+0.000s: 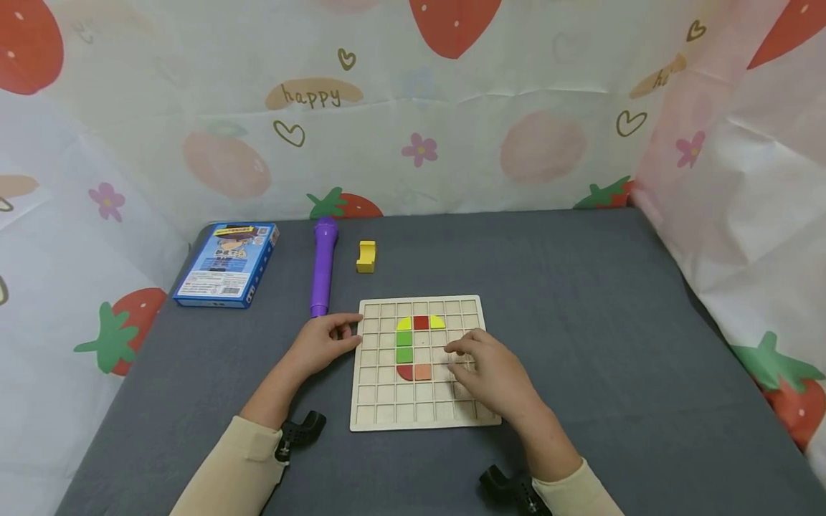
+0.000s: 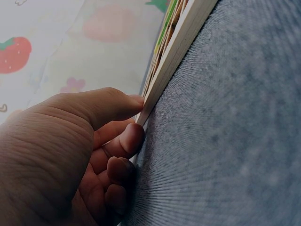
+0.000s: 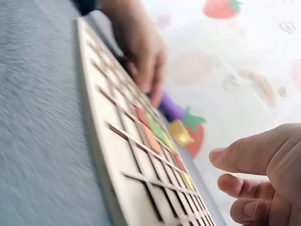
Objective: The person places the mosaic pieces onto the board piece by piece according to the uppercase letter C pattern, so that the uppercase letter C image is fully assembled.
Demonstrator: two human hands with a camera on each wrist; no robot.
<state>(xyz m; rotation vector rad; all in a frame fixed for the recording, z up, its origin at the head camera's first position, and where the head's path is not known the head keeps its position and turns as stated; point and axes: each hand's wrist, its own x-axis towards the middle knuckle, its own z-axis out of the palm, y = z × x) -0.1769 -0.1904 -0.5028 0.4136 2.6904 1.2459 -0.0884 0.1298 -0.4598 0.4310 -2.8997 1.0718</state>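
A pale wooden grid board (image 1: 381, 414) lies on the dark table. Set in its cells are two yellow rounded pieces (image 1: 437, 322), a red square (image 1: 421, 323), two green squares (image 1: 404, 355), a dark red rounded piece (image 1: 404, 372) and an orange square (image 1: 422, 372). At the board's left edge, my left hand (image 1: 323, 342) holds it with thumb and fingertips; the left wrist view has the thumb (image 2: 113, 104) against the rim. Over the right side hovers my right hand (image 1: 493, 373), its thumb and fingers apart and nothing between them in the right wrist view.
Behind my left hand lies a purple microphone-shaped stick (image 1: 323, 265). A small yellow block (image 1: 366, 256) is right of it. At the far left of the table rests a blue box (image 1: 226, 265). Patterned cloth (image 1: 419, 107) hangs around the table.
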